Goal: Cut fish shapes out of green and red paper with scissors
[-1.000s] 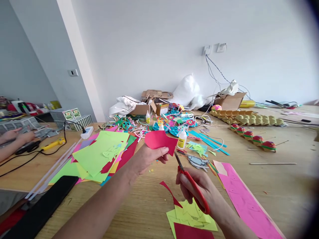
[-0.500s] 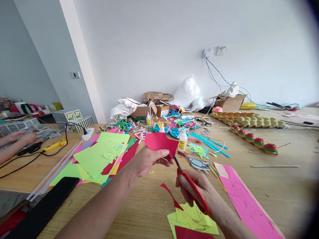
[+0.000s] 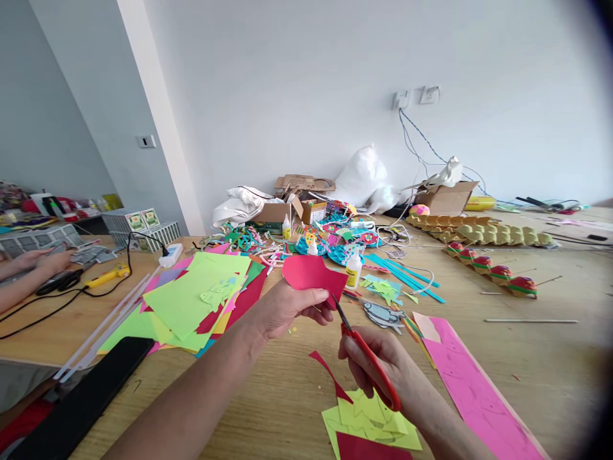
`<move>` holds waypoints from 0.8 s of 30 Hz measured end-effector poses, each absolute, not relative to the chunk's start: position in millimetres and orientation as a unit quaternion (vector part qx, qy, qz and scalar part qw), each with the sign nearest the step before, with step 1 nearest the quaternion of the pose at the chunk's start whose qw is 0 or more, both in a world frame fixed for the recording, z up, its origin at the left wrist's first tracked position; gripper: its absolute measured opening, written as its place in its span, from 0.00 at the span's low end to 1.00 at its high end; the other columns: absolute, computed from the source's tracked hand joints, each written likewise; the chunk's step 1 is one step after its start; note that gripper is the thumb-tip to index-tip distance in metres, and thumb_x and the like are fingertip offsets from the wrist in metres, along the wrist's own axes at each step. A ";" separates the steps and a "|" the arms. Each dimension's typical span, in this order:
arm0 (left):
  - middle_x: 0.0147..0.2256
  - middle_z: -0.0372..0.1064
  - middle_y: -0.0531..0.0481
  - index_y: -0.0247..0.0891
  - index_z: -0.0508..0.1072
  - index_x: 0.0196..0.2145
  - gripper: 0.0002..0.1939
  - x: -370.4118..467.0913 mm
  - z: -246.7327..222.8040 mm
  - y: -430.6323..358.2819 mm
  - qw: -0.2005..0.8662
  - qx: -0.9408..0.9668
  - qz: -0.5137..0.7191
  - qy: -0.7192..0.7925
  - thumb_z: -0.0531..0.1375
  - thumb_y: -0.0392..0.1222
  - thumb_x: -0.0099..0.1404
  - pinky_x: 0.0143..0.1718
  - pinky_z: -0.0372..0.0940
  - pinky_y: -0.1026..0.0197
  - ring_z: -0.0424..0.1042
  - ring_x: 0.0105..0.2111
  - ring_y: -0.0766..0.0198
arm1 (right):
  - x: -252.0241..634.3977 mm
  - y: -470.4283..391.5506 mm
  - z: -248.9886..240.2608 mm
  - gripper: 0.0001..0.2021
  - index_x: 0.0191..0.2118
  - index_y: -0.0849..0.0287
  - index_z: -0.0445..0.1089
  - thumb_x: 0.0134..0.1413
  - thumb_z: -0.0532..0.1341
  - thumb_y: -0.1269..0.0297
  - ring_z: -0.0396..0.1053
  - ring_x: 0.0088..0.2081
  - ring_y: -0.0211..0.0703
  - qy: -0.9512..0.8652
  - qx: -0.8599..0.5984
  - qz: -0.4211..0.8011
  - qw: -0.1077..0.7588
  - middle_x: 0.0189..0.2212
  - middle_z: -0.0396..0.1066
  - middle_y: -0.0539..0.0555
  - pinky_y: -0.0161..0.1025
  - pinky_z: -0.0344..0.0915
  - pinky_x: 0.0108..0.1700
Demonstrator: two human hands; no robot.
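Note:
Between the thumb and fingers of my left hand (image 3: 292,306) is a piece of red paper (image 3: 311,273), held up above the table. My right hand (image 3: 378,358) grips red-handled scissors (image 3: 371,364), their blades at the lower right edge of the paper. How far the blades are apart is hard to see. Below lies a curved red paper offcut (image 3: 330,377), its lower end on yellow paper sheets (image 3: 376,418) with pencil drawings. Another red paper piece (image 3: 373,447) overlaps those sheets at the bottom edge.
Coloured paper sheets (image 3: 186,300) are piled at left, near a black slab-like object (image 3: 90,396). A glue bottle (image 3: 353,268), a grey paper fish (image 3: 383,315) and a pink strip (image 3: 474,377) lie ahead and right. Another person's hands (image 3: 43,265) are at far left.
The red paper has tilted slightly and shifted a little right in view, with the scissors still at its edge. The whole view has moved slightly. Both hands keep their holds.

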State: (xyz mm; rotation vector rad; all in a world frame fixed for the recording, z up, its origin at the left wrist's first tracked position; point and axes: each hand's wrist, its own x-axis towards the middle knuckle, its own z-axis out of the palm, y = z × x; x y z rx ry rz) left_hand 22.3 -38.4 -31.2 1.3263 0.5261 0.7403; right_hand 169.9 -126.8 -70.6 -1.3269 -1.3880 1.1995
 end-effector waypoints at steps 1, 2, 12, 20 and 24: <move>0.23 0.70 0.49 0.31 0.73 0.27 0.12 22.1 -31.0 -38.1 0.693 0.595 0.331 0.237 0.64 0.44 0.50 0.25 0.64 0.64 0.70 0.23 0.66 | 169.8 -126.9 -70.5 0.18 0.20 0.58 0.60 0.48 0.56 0.48 0.50 0.11 0.30 -0.555 -0.530 0.480 0.424 0.08 0.57 0.43 0.29 0.44 0.15; 0.23 0.70 0.49 0.31 0.73 0.27 0.12 22.0 -30.9 -37.9 0.692 0.596 0.331 0.238 0.64 0.44 0.50 0.25 0.64 0.64 0.70 0.23 0.66 | 169.8 -126.9 -70.3 0.18 0.20 0.58 0.60 0.48 0.56 0.48 0.50 0.11 0.29 -0.555 -0.531 0.481 0.423 0.08 0.57 0.43 0.29 0.45 0.15; 0.23 0.70 0.49 0.30 0.73 0.26 0.11 21.6 -29.9 -37.8 0.688 0.600 0.329 0.242 0.64 0.43 0.50 0.26 0.65 0.64 0.70 0.23 0.66 | 169.9 -127.4 -70.0 0.17 0.20 0.58 0.61 0.48 0.55 0.50 0.50 0.10 0.30 -0.553 -0.546 0.471 0.419 0.07 0.57 0.43 0.28 0.46 0.15; 0.24 0.70 0.49 0.31 0.73 0.27 0.11 21.3 -30.7 -37.2 0.689 0.597 0.332 0.242 0.64 0.43 0.49 0.26 0.65 0.64 0.70 0.23 0.66 | 170.7 -126.5 -72.8 0.16 0.20 0.58 0.61 0.50 0.55 0.52 0.50 0.10 0.30 -0.556 -0.554 0.459 0.416 0.07 0.57 0.43 0.28 0.45 0.14; 0.24 0.70 0.48 0.31 0.73 0.26 0.11 20.6 -32.1 -36.1 0.686 0.599 0.334 0.244 0.64 0.43 0.49 0.26 0.65 0.65 0.70 0.23 0.66 | 171.7 -125.8 -75.3 0.17 0.20 0.58 0.61 0.52 0.54 0.52 0.51 0.10 0.30 -0.564 -0.559 0.447 0.412 0.08 0.58 0.43 0.28 0.45 0.14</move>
